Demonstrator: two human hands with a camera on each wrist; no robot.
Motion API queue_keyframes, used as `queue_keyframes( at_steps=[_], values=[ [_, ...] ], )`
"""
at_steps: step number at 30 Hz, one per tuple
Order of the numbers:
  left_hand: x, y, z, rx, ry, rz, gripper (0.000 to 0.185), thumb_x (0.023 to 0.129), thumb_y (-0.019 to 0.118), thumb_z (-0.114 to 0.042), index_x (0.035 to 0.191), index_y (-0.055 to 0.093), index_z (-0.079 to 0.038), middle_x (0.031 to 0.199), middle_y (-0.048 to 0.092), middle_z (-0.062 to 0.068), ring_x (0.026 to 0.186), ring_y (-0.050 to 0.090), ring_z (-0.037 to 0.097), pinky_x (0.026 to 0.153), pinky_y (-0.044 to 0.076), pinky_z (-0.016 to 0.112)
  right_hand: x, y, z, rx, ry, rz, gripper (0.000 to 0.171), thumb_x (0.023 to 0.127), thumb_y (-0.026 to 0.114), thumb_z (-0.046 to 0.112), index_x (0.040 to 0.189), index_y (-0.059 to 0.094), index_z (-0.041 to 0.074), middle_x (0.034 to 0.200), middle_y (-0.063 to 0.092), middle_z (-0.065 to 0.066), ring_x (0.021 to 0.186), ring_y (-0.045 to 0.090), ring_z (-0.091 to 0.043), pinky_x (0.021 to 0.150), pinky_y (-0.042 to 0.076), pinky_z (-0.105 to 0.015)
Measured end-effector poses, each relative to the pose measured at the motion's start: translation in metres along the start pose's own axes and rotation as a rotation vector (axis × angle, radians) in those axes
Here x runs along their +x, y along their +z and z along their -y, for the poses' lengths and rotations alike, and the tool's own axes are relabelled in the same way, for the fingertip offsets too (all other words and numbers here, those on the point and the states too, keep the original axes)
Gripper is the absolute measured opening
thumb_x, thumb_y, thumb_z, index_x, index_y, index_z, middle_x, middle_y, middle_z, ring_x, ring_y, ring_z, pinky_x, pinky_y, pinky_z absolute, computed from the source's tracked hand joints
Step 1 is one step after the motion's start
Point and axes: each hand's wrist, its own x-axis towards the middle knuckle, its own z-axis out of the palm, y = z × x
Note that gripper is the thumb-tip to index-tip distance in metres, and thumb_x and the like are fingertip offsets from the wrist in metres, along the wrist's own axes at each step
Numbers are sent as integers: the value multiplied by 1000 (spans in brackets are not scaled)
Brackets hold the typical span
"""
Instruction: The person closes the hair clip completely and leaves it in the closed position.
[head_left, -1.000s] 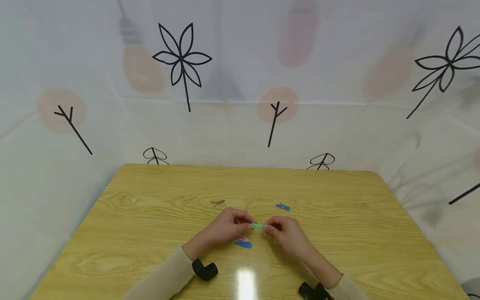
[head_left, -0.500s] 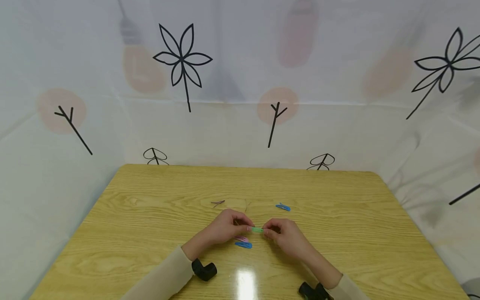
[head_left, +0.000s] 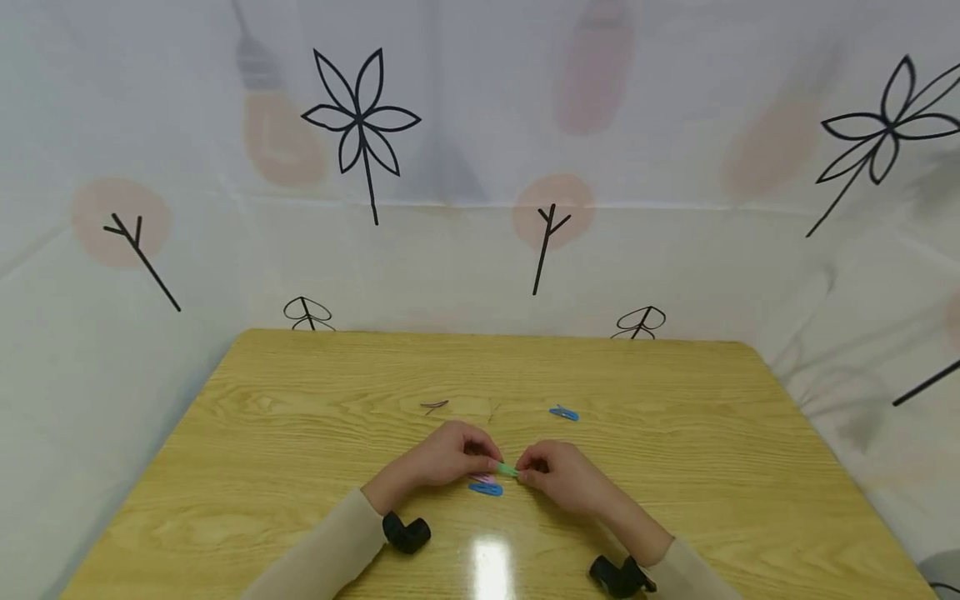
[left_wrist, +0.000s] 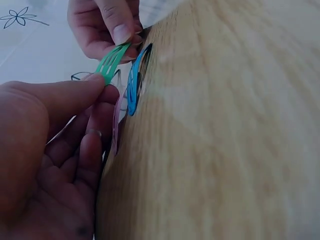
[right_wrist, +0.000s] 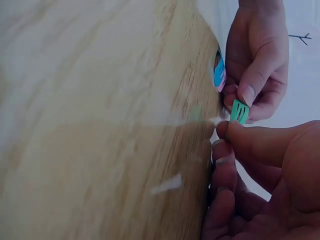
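Resting nearest the person on the yellow wooden bench (head_left: 300, 467) are two black wrist straps (head_left: 406, 533), one at each cream sleeve (head_left: 322, 550); just beyond them the left hand (head_left: 450, 458) and the right hand (head_left: 558, 477) meet over the middle of the bench, each pinching one end of a small green hair clip (head_left: 508, 470) between thumb and fingertips, so both hands are closed on it, the clip held just above the wood; from the left wrist view the green clip (left_wrist: 111, 62) runs slanted between the two thumbs; directly under the hands lie a blue clip (head_left: 486, 489) and a pink clip (head_left: 483, 478), touching or nearly so, flat on the bench; further back, well apart from the hands, a second blue clip (head_left: 563, 412) lies to the right and a dark thin clip (head_left: 434, 406) to the left; behind the bench hangs a pale curtain (head_left: 480, 167) printed with black flowers and twigs.
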Motion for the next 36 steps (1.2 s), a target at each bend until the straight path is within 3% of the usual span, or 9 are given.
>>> queue_keyframes(
  at_steps=[11, 23, 36],
  values=[
    [1, -1, 3, 23, -18, 8, 7, 93, 72, -13, 94, 76, -18, 85, 69, -10, 73, 61, 8, 67, 49, 24, 2, 5, -1, -5, 14, -36, 7, 95, 68, 11, 89, 71, 11, 80, 58, 6, 71, 50, -9, 62, 43, -26],
    [2, -1, 2, 19, 20, 21, 8, 91, 73, -7, 94, 75, -15, 80, 67, -8, 67, 59, 7, 63, 48, 24, 3, 6, 0, 20, 29, -36, 7, 92, 70, 8, 86, 69, 11, 78, 56, 4, 68, 50, -9, 60, 42, -26],
    [2, -2, 3, 5, 12, 26, 9, 90, 74, -7, 94, 75, -15, 84, 67, -8, 71, 60, 7, 66, 49, 24, 5, 8, 0, 50, 42, -42, 5, 91, 72, 12, 88, 69, 11, 79, 57, 4, 69, 51, -10, 61, 43, -26]
  ],
)
